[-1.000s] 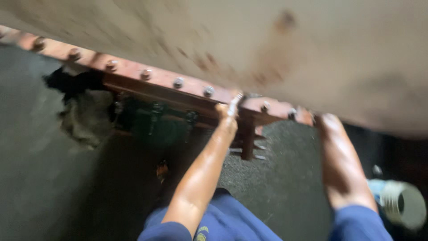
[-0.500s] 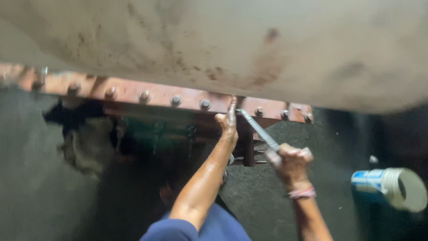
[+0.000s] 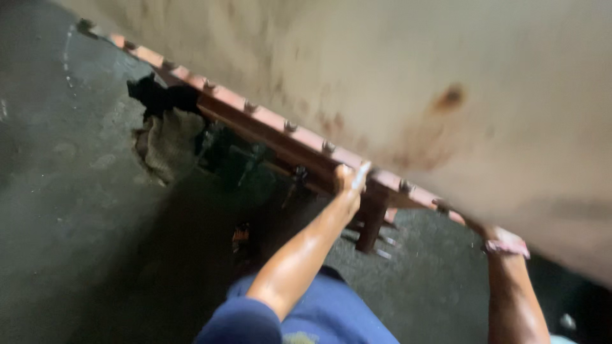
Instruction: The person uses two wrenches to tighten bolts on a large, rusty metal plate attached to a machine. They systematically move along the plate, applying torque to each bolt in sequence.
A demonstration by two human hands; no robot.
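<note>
A long reddish-brown flange (image 3: 268,120) studded with bolts (image 3: 290,126) runs diagonally along the lower edge of a big beige, rust-stained tank (image 3: 446,83). My left hand (image 3: 347,185) reaches up to the flange and is closed around a slim pale metal tool (image 3: 361,172) pressed against it. My right hand (image 3: 500,237) is farther right along the flange, mostly tucked under the tank's edge. Only its back and a pink wristband (image 3: 508,248) show. Its fingers are hidden.
A rust-coloured support post (image 3: 371,224) drops from the flange just right of my left hand. A crumpled sack-like cloth (image 3: 167,141) and dark green machinery (image 3: 236,158) sit under the flange at left. Below is a grey concrete floor (image 3: 64,223). My blue-clad knee (image 3: 331,315) is at the bottom.
The view has tilted, so the flange now slopes down to the right. My right hand, which held a long metal tool near the left hand, has moved right and up under the tank's edge.
</note>
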